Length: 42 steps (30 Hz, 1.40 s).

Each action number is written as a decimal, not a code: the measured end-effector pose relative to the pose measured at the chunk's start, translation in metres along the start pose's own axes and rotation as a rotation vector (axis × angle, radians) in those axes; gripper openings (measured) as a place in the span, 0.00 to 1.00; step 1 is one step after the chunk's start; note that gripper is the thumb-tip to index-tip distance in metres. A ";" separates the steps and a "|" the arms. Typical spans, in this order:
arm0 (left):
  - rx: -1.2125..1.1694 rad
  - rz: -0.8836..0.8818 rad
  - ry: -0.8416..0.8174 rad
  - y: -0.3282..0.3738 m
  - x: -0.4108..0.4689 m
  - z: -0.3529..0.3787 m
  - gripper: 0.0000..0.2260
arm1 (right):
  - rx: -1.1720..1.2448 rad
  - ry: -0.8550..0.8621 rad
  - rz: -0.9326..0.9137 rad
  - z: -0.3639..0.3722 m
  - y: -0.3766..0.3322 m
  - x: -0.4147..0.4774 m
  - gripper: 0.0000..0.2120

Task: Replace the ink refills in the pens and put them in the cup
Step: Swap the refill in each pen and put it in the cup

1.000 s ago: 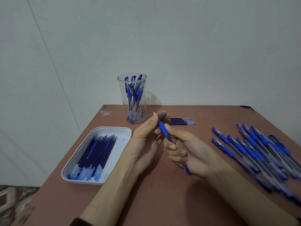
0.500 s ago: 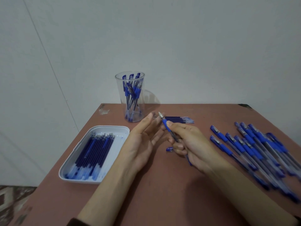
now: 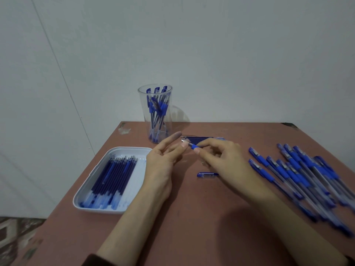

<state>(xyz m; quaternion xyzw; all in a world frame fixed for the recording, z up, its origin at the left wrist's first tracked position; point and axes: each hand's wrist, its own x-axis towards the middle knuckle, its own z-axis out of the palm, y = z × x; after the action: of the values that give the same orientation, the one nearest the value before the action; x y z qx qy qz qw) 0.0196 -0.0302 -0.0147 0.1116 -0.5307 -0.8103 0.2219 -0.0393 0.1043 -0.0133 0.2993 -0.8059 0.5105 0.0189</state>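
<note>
Refills (image 3: 113,179) of dark blue ink lay side by side in a white tray (image 3: 84,200), which sat on the reddish worktop (image 3: 192,217) to the left of the clear cup (image 3: 155,131) and nearer the person than it. The cup stood upright by the worktop's far edge, close to the pale wall, with several capped blue pens (image 3: 157,110) leaning together inside it. Just in front of the cup and slightly to its right, the left hand (image 3: 163,162) was held above the worktop with its palm turned up and inward. Its grip was slack, the fingers nearly straight and holding nothing. One fingertip sat right at the metal tip of a pen (image 3: 193,146), and whether it touched could not be told. That uncapped pen, its tip pointing left, was pinched at its blue rubber sleeve between thumb and forefinger of the right hand (image 3: 224,160), whose grip was closed on it, right of the cup and nearer the person. Beyond the hands, right of the cup's base, a small bundle of loose refills (image 3: 201,139) lay flat. A pen cap (image 3: 207,174) lay alone further forward, beside the right hand. Well to the right of the cup, a heap of capped pens (image 3: 307,175) lay spread across the worktop, blurred toward the near edge.
</note>
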 end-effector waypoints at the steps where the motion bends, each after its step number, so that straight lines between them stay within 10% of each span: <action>1: 0.020 -0.001 0.011 -0.001 0.000 0.000 0.12 | -0.049 0.020 -0.045 -0.001 0.001 -0.001 0.04; 7: 0.052 0.005 0.110 0.001 0.006 -0.006 0.05 | -0.334 0.140 -0.116 -0.014 -0.001 0.000 0.03; 14: 0.958 0.231 -0.070 -0.014 0.001 -0.006 0.13 | -0.324 0.230 -0.062 -0.019 0.004 0.004 0.05; 18: 1.033 0.208 -0.144 -0.010 -0.002 -0.007 0.16 | -0.329 0.218 -0.050 -0.017 0.005 0.004 0.06; 26: 0.929 0.150 -0.130 -0.010 0.000 -0.008 0.15 | -0.344 0.179 -0.033 -0.016 0.003 0.003 0.05; 36: 0.224 -0.062 -0.097 0.003 -0.002 -0.003 0.05 | -0.027 -0.025 -0.045 -0.012 -0.004 0.000 0.04; 42: -0.124 -0.084 0.018 0.008 0.005 -0.006 0.03 | -0.314 0.071 -0.022 -0.026 0.001 0.005 0.07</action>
<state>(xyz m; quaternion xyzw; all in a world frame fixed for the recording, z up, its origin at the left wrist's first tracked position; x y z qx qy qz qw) 0.0199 -0.0398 -0.0094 0.1272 -0.4724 -0.8491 0.1990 -0.0509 0.1241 -0.0001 0.2830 -0.8714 0.3881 0.0995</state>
